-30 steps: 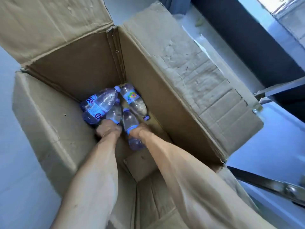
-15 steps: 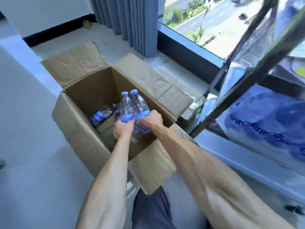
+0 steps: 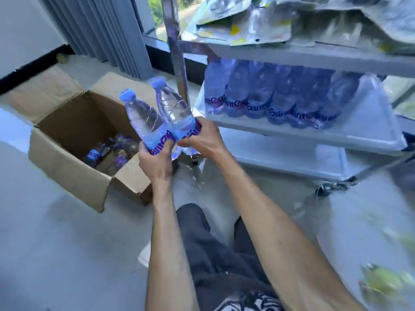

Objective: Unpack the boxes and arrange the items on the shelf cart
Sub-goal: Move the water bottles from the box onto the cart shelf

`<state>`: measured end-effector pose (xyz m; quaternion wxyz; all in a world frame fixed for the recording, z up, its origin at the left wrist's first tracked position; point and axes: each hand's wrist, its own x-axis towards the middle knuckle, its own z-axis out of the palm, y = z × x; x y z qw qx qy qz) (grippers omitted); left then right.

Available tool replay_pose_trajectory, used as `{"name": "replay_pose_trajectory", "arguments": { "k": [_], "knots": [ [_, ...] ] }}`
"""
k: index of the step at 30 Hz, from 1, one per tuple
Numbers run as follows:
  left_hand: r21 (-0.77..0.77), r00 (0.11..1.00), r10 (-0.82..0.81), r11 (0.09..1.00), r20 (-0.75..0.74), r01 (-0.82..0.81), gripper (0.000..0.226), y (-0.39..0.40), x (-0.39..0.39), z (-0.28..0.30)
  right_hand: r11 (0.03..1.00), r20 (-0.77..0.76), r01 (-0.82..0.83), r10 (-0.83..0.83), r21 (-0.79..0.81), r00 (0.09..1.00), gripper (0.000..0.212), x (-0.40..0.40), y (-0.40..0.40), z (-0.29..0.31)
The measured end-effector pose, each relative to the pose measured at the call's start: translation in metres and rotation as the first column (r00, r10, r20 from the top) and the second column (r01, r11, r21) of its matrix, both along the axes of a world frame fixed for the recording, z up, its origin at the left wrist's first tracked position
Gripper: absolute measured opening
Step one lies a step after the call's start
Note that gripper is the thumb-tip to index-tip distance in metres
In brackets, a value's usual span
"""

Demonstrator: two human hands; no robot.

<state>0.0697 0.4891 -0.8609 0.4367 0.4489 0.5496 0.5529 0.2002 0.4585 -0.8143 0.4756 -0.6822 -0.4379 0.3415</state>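
Boxed bottles [image 3: 105, 153] blurred (cart [image 3: 336, 140] edge-cropped)

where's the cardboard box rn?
Head view, left side: the box sits open on the floor, left of the cart and the two held bottles.

The person's forearms [image 3: 258, 198] were bare, with no sleeves, watch or rings showing on the left hand [image 3: 157, 160] or the right hand [image 3: 206, 140]. Dark grey trousers [image 3: 215, 254] covered the legs. A black-and-white print [image 3: 249, 299], perhaps a shirt hem, was too blurred to make out.
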Motion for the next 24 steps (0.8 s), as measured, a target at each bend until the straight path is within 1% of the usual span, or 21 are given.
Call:
{"name": "replay_pose_trajectory", "arguments": {
  "k": [2, 6, 8, 10, 13, 16, 18, 19, 22, 24],
  "knots": [
    [0.004, 0.993, -0.113, 0.994, 0.035, 0.113, 0.040, -0.019, 0.021, -0.002, 0.997, -0.003, 0.080, -0.080, -0.013, 0.997, 0.036, 0.024, -0.030, -0.006],
    [0.004, 0.946, -0.325, 0.946, 0.002, 0.325, 0.043, -0.042, 0.059, -0.004, 0.968, -0.006, 0.251, -0.251, -0.008, 0.968, 0.043, 0.062, -0.081, -0.019],
    [0.027, 0.898, -0.440, 0.898, 0.006, 0.440, 0.041, -0.053, 0.077, -0.003, 0.939, -0.034, 0.344, -0.343, 0.013, 0.939, 0.043, 0.073, -0.104, -0.026],
    [0.037, 0.837, -0.547, 0.837, 0.026, 0.546, 0.042, -0.062, 0.092, -0.004, 0.898, -0.054, 0.439, -0.438, 0.023, 0.897, 0.038, 0.081, -0.125, -0.031],
    [0.018, 0.751, -0.659, 0.752, 0.034, 0.659, 0.044, -0.072, 0.112, -0.005, 0.833, -0.068, 0.552, -0.549, 0.042, 0.833, 0.037, 0.092, -0.149, -0.031],
    [0.040, 0.661, -0.748, 0.664, 0.067, 0.747, 0.054, -0.079, 0.131, 0.001, 0.801, -0.099, 0.597, -0.590, 0.053, 0.801, 0.042, 0.099, -0.166, -0.028],
    [0.051, 0.598, -0.795, 0.604, 0.101, 0.795, 0.062, -0.089, 0.143, 0.002, 0.779, -0.136, 0.622, -0.610, 0.081, 0.781, 0.044, 0.105, -0.179, -0.027],
    [0.051, 0.572, -0.813, 0.579, 0.112, 0.814, 0.062, -0.095, 0.149, 0.001, 0.768, -0.158, 0.632, -0.615, 0.100, 0.772, 0.044, 0.108, -0.186, -0.026],
    [0.030, 0.545, -0.823, 0.556, 0.161, 0.831, 0.055, -0.113, 0.166, 0.003, 0.772, -0.220, 0.619, -0.585, 0.145, 0.781, 0.043, 0.122, -0.207, -0.020],
    [0.019, 0.542, -0.815, 0.557, 0.204, 0.830, 0.047, -0.124, 0.175, 0.008, 0.774, -0.270, 0.607, -0.554, 0.182, 0.787, 0.036, 0.132, -0.219, -0.017]
  ]
}}
